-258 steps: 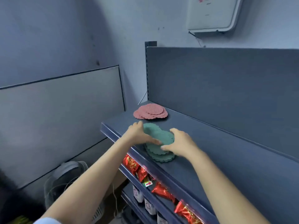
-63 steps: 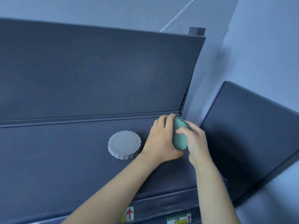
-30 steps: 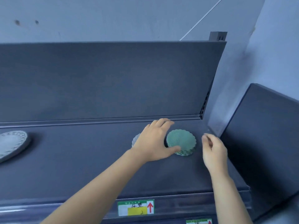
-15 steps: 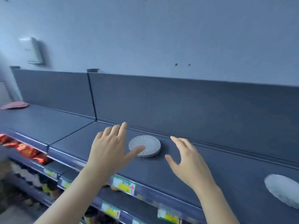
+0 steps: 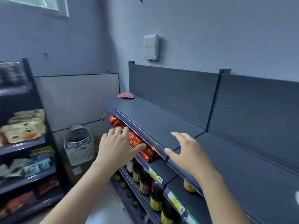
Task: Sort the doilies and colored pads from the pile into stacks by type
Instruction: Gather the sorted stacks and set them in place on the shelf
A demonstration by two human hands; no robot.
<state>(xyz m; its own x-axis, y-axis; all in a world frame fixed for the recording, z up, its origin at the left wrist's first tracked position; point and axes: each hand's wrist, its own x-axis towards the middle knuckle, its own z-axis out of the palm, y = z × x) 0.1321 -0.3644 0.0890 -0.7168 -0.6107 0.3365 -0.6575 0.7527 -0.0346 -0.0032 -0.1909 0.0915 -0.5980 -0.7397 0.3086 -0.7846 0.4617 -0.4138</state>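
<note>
The pink pads (image 5: 126, 95) lay in a loose, overlapping heap at the far left end of the top shelf (image 5: 161, 120), close to its back panel (image 5: 169, 88) and well apart from both hands; I could not count them at that range. On my feed the left hand (image 5: 115, 147) hung in front of the shelf's near edge, fingers spread and nearly straight, thumb stuck out to the right, with nothing in it; the right hand (image 5: 189, 154) was over the shelf's front edge just to the right, likewise spread wide and empty, palm down; whether it touched the shelf I could not tell.

Under the shelf, behind the left hand, red foil packets (image 5: 137, 141) lay in a row on the next level; lower still stood dark bottles (image 5: 145, 180) with yellow labels, and price tags (image 5: 156, 175) ran along the shelf fronts. At the right edge of the view a pale sliver (image 5: 297, 199) sat on the top shelf, too cut off for me to name.

To the left, on the floor by the wall, stood a white basket (image 5: 79, 145); further left a dark rack (image 5: 22, 144) held pale and coloured packs (image 5: 24, 125), blurred. On the wall above the back panel hung a white box (image 5: 151, 46); a window (image 5: 48, 4) showed at the top left.
</note>
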